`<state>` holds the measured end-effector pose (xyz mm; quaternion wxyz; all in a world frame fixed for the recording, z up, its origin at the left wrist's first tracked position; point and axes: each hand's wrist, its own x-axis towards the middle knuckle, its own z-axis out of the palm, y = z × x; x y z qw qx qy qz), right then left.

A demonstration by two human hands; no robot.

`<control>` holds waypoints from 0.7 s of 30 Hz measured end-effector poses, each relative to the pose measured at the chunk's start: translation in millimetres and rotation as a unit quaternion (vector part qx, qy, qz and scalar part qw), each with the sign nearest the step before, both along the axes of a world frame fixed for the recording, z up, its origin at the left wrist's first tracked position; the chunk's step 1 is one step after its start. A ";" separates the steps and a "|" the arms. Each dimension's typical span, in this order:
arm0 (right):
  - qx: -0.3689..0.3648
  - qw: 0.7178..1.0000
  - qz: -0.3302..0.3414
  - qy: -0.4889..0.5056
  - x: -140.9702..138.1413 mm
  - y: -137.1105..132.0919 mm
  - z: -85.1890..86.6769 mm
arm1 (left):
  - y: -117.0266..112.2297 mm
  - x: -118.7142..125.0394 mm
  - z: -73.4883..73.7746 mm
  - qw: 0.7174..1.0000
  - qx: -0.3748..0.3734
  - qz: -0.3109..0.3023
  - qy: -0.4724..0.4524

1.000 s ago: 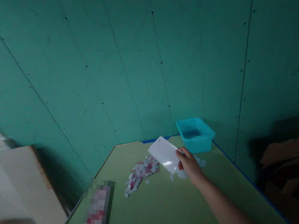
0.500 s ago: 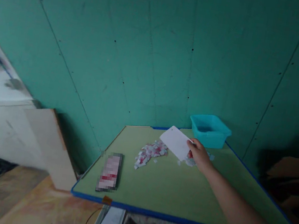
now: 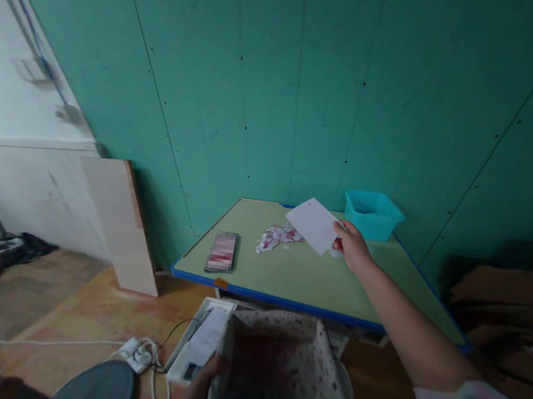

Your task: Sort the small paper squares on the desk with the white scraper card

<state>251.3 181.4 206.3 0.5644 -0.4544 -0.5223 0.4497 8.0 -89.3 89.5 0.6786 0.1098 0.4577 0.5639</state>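
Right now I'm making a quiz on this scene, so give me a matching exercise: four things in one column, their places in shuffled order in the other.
Things:
1. white card
2. turquoise tub
3. pile of paper scraps
4. fabric box

Places:
A. far back corner of the green table, by the wall
B. low in front of the table, at the left hand
C. pinched in the right hand, above the table
D. lying on the tabletop, left of the card

Pairs: 1-C, 2-A, 3-D, 4-B

Smooth white card (image 3: 314, 224), matt green table (image 3: 305, 276), glossy plastic tub (image 3: 372, 213).
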 end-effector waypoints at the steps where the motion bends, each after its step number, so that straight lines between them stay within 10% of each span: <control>1: 0.002 1.000 0.004 0.002 1.0 -7.5 1.3 | -0.1 0.8 -1.6 1.000 0.018 -0.006 -0.006; 21: -0.055 0.998 0.003 -0.023 29.8 -49.0 0.4 | -9.9 -1.2 9.8 0.992 0.122 -0.041 0.003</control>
